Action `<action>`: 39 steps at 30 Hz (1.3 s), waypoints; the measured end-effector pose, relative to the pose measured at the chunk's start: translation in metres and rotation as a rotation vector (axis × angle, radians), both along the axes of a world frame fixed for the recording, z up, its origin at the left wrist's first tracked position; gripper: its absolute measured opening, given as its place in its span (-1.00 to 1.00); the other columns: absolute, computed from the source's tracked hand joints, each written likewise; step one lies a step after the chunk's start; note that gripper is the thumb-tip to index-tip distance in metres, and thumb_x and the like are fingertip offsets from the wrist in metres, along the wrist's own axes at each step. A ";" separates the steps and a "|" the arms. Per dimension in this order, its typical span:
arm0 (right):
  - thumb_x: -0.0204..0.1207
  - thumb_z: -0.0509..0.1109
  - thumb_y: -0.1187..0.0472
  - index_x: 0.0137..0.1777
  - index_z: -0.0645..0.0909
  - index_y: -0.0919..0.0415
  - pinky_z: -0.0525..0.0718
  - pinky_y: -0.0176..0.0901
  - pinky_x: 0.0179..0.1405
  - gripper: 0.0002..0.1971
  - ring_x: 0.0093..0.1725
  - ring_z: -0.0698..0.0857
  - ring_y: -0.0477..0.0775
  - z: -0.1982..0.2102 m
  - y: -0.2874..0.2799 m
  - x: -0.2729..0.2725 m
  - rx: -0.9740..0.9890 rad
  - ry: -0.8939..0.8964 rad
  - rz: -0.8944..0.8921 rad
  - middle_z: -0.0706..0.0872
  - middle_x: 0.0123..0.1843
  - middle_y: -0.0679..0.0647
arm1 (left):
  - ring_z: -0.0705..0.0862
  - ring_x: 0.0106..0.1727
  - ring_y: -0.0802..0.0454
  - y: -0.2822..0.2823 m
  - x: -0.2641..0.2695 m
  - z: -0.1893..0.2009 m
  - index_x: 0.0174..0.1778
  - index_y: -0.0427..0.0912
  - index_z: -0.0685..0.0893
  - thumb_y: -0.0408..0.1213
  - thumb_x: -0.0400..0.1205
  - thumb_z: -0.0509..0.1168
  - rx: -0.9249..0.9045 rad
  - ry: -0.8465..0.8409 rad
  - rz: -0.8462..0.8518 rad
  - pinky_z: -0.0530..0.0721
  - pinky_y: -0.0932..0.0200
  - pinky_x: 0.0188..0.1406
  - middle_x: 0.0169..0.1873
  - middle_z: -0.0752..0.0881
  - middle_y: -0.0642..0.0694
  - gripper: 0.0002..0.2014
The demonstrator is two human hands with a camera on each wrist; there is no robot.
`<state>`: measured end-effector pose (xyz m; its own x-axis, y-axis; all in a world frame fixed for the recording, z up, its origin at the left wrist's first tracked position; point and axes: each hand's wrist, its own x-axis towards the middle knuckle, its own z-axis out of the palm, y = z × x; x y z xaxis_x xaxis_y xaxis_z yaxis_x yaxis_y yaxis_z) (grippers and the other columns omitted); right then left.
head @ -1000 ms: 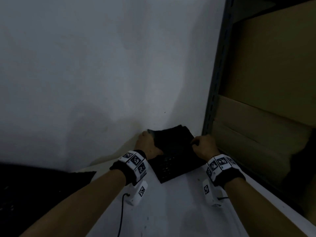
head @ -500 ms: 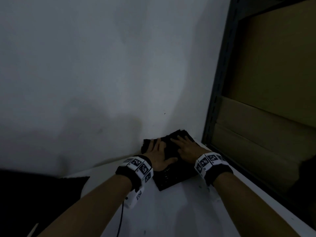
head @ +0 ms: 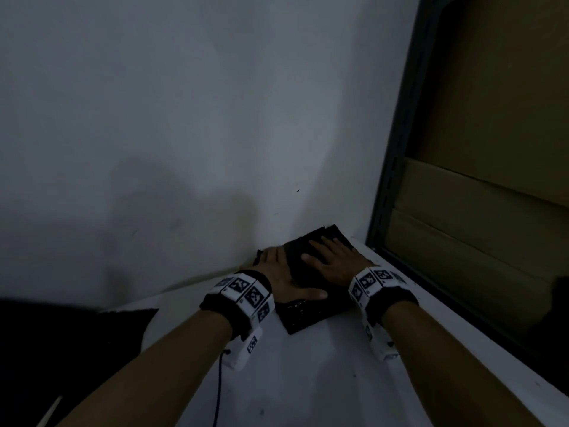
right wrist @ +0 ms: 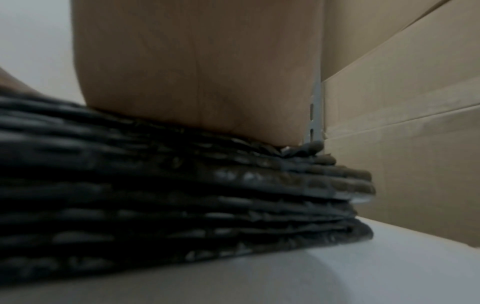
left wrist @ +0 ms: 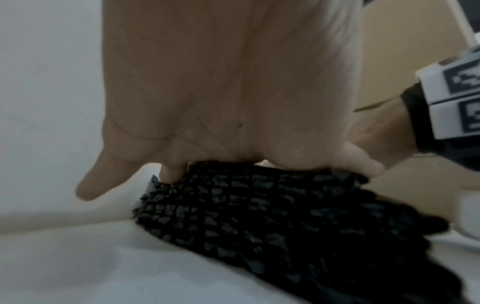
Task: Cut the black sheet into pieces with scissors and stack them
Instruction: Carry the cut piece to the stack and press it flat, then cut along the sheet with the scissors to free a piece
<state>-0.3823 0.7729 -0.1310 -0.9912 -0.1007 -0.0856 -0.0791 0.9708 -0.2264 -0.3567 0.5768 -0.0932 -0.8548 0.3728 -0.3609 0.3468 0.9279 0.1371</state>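
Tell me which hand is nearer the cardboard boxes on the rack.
Right. The right hand presses the black stack beside the cardboard boxes; the left hand rests on the stack's far side.

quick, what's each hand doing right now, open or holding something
Left hand: open, fingers flat on the stack of black pieces, pressing down.
Right hand: open, palm and straight fingers flat on top of the same stack.

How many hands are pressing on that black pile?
2. The left hand lies flat on the pile's left side, the right hand flat on its right side, by the wall corner.
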 end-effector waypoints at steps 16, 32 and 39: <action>0.78 -0.05 -0.14 0.51 0.53 -0.16 0.17 0.33 0.59 -0.55 0.50 0.50 0.07 0.054 -0.043 0.062 0.230 0.361 -0.043 0.55 0.54 -0.08 | 0.38 0.60 -0.12 -0.067 0.067 0.070 0.69 -0.22 0.23 0.15 0.70 0.26 0.251 0.059 0.011 0.36 0.16 0.47 0.63 0.36 -0.20 -0.25; 0.67 0.38 0.10 0.09 0.80 0.17 0.78 -0.11 0.01 -0.79 -0.14 0.78 -0.04 0.101 -0.259 0.253 -0.368 0.069 0.362 0.86 -0.10 0.01 | 0.85 -0.20 -0.08 -0.274 0.227 0.094 -0.03 -0.29 0.80 -0.32 0.67 0.33 0.229 0.103 0.191 0.84 0.08 -0.19 -0.23 0.85 -0.17 -0.84; 0.71 0.31 0.03 0.43 0.61 0.00 0.59 -0.16 0.18 -0.67 0.31 0.67 0.18 0.065 -0.365 0.293 -0.192 -0.145 0.498 0.69 0.36 0.13 | 0.73 0.07 -0.14 -0.353 0.292 0.055 0.13 -0.19 0.77 -0.22 0.66 0.36 -0.075 0.172 0.239 0.73 0.04 0.05 0.09 0.77 -0.16 -0.80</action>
<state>-0.0889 0.4081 -0.0664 -0.7995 -0.5813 -0.1512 -0.4728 0.7643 -0.4385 -0.0643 0.2242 -0.0379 -0.9661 0.1312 -0.2224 0.1293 0.9913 0.0233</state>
